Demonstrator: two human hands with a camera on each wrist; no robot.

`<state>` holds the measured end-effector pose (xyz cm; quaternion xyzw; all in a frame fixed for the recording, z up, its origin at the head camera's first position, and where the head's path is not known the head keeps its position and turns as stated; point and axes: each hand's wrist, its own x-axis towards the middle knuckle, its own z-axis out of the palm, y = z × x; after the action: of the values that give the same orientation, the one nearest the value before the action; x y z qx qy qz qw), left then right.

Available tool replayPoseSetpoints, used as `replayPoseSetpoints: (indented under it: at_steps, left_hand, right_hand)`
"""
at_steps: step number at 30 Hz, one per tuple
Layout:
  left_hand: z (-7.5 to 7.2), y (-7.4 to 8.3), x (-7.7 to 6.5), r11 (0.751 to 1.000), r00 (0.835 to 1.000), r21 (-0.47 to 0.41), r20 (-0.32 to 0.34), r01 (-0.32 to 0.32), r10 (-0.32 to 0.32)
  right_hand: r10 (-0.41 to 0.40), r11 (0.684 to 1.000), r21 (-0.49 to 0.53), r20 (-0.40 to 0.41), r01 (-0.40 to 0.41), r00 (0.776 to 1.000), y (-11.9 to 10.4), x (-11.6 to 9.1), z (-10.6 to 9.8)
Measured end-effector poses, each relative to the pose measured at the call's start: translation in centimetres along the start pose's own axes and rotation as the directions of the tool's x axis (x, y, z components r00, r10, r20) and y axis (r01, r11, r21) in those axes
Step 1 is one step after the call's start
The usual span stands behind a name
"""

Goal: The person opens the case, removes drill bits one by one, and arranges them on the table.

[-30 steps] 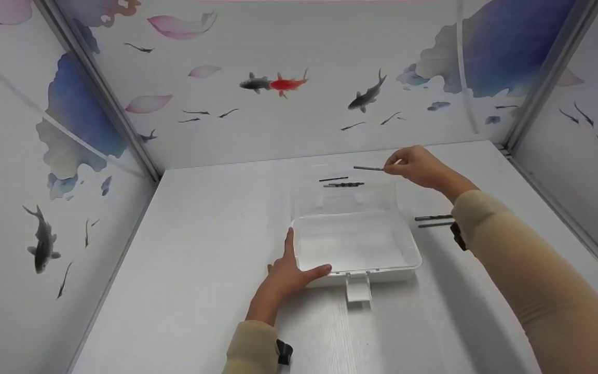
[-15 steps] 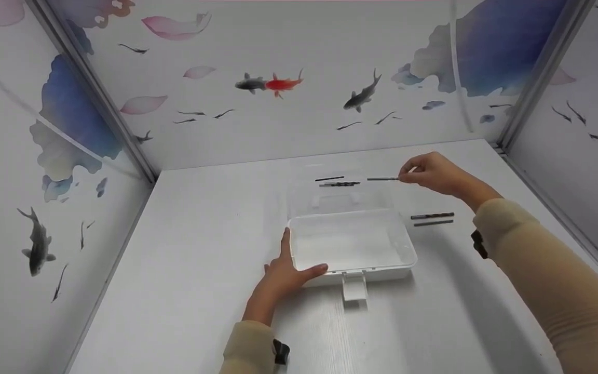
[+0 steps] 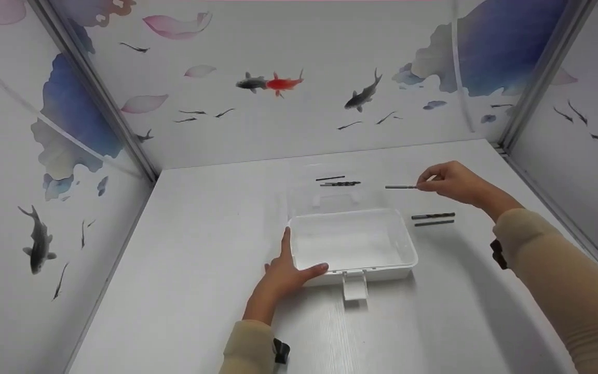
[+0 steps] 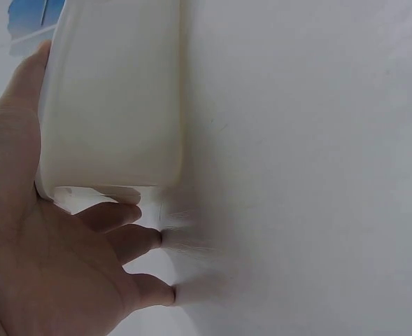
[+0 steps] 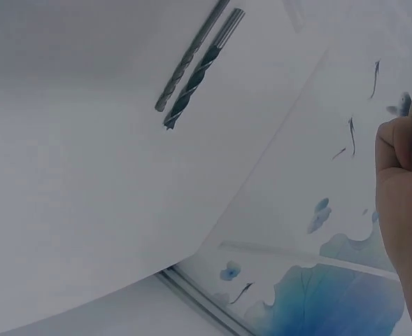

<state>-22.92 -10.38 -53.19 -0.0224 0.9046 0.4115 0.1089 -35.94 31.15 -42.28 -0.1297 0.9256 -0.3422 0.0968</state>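
Observation:
My right hand (image 3: 452,182) pinches the end of a thin grey drill bit (image 3: 400,187) above the table, right of and behind the white plastic box (image 3: 353,277). In the right wrist view that hand (image 5: 405,182) sits at the right edge, its held bit out of sight. My left hand (image 3: 281,272) rests at the box's near left corner, thumb along the front rim, index finger up the left side. In the left wrist view its other fingers (image 4: 132,241) spread beside the box's end. The box stands open, its clear lid (image 3: 382,199) folded back.
Two drill bits, a thicker one (image 3: 433,216) and a thinner one (image 3: 434,223), lie right of the box. Several more bits (image 3: 340,183) lie behind it; whether on the lid or the table, I cannot tell. Printed walls (image 3: 299,124) enclose the white table (image 3: 200,234).
My right hand has moved right and toward me with the drill bit, uncovering the two bits right of the box. The left hand stays at the box corner.

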Motion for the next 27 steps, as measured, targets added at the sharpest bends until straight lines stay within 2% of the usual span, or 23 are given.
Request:
replayPoseSetpoints:
  at_steps: [14, 27]
  left_hand:
    - [-0.1, -0.1, -0.1, 1.0, 1.0, 0.01, 0.004, -0.009, 0.009]
    - [-0.2, -0.2, -0.1, 1.0, 1.0, -0.008, 0.011, -0.028, 0.028]
  right_hand:
    - [0.036, 0.996, -0.08, 0.037, -0.033, 0.999, 4.6, -1.8, 0.1]
    - [0.056, 0.996, -0.076, 0.074, -0.051, 0.996, 8.0, -2.8, 1.2]
